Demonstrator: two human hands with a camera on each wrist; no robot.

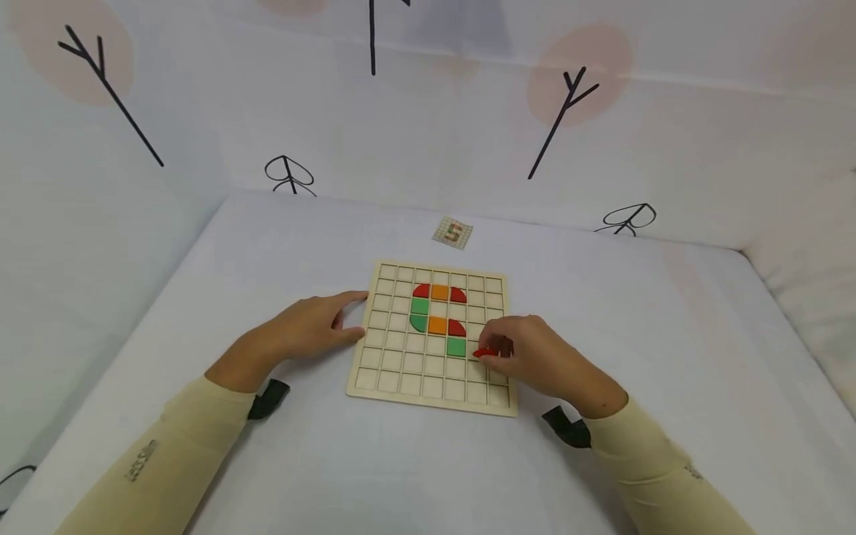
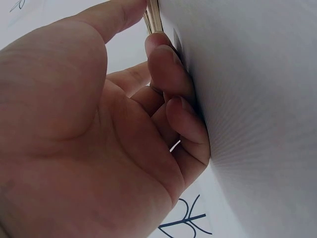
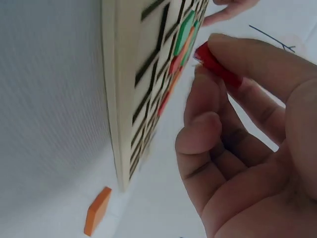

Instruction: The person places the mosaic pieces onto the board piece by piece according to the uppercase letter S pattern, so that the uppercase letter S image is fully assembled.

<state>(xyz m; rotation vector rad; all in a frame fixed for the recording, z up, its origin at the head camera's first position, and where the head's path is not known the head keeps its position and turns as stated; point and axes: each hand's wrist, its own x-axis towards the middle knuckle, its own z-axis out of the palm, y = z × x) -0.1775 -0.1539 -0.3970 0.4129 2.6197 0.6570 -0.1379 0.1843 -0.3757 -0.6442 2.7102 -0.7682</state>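
A wooden grid board (image 1: 401,364) lies flat on the white cloth. Red and green rounded-corner tiles, with orange squares (image 1: 438,325) and green squares (image 1: 456,347), sit in its cells in a bent line. At the board's left edge is my left hand (image 1: 304,327), index finger and thumb stretched out to touch the rim; its other fingers rest loosely bent on the cloth in the left wrist view. My right hand (image 1: 531,353) pinches a red tile (image 3: 218,65) between thumb and fingertips, tilted over the board's right side, just right of the lowest green square.
Behind the board lies a small pattern card (image 1: 453,232) showing an S shape on a grid. A loose orange tile (image 3: 97,210) is on the cloth beyond the board's edge in the right wrist view. Printed fabric hangs as a wall (image 1: 428,134) at the back.
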